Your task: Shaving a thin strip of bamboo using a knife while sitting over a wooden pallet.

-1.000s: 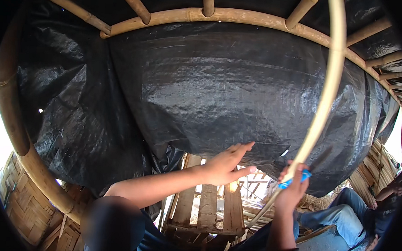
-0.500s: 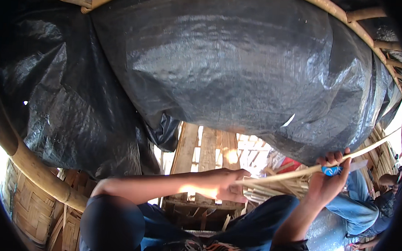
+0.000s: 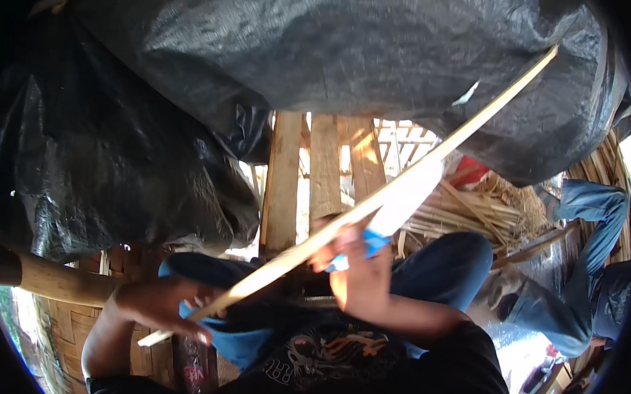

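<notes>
A long pale bamboo strip slants across my lap, from low on the left up to the far right. My left hand is closed round it near its lower end. In my right hand is a knife with a blue handle and a broad, glare-whitened blade pointing up and right. This hand is against the strip's middle, and the blade lies alongside it. Motion blurs the right fingers, so I cannot tell whether they also grip the strip.
Black plastic sheeting hangs ahead. Below it are upright wooden planks. A pile of bamboo strips lies beyond my knee. Another person's jeans-clad leg is at the right. A bamboo pole and woven panel stand at the left.
The strip has swung from nearly level to a steep slant. My left hand has moved down and left; my right hand with the knife has come left towards my middle. The view has tilted down.
</notes>
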